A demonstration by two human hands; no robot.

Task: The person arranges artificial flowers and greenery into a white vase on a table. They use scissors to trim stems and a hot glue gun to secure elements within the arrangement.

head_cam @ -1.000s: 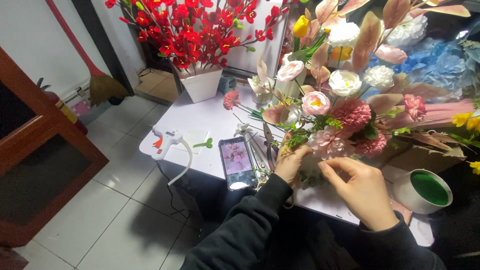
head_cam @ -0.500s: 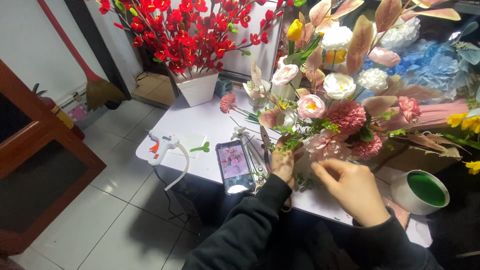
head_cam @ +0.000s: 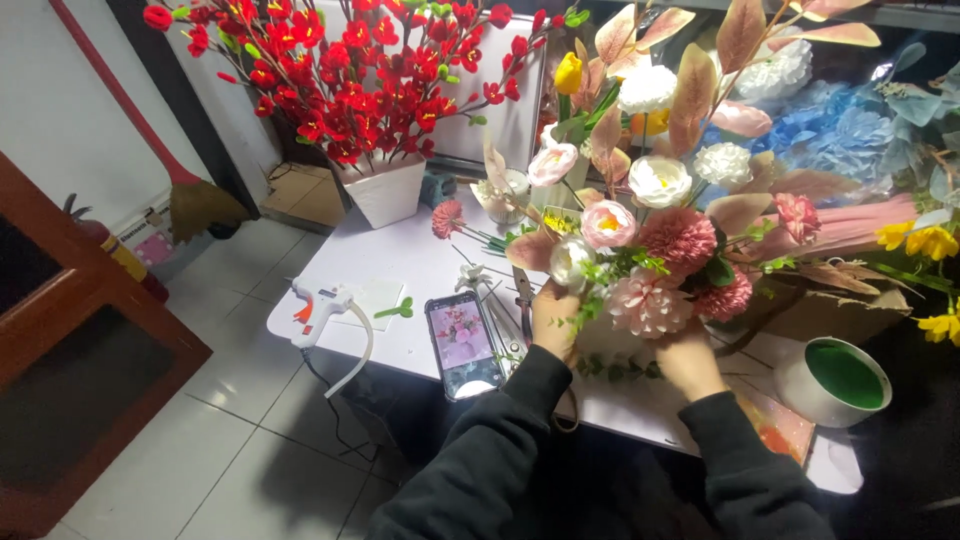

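Note:
A bouquet of artificial flowers (head_cam: 650,240), pink, white and cream with tan leaves, stands on the white table (head_cam: 400,250) before me. My left hand (head_cam: 553,318) grips the bouquet's lower left side among the stems. Under its right side, my right hand (head_cam: 690,362) is pressed against the base, fingers hidden by pink blooms. Both arms wear black sleeves.
A lit phone (head_cam: 463,343) lies left of my left hand. A white glue gun (head_cam: 318,305) sits near the table's left edge. A red blossom arrangement in a white pot (head_cam: 385,190) stands at the back. A white cup with green inside (head_cam: 835,380) sits right. A broom (head_cam: 190,200) leans left.
My right hand has dropped from beside the blooms to under the bouquet's base. My left hand has shifted up into the stems. The view has moved slightly closer.

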